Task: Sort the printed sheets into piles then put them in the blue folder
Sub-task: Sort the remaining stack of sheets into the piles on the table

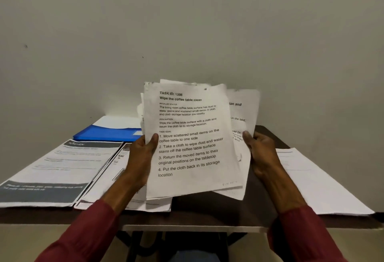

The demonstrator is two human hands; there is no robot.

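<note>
Fingers (154, 139) of left hand (143, 158) pinch the sheet stack (191, 137); right hand (262, 153) pinches one sheet (244, 108) fanned out at 3 o'clock. Sorting step, approx. midway (my guess). Next: read its heading, lay it on whichever pile (311, 178) matches. Blue folder (108, 134): 10 o'clock on the surface (259, 209).

"TASK ID: 1206" on held sheet (191, 137)
</note>
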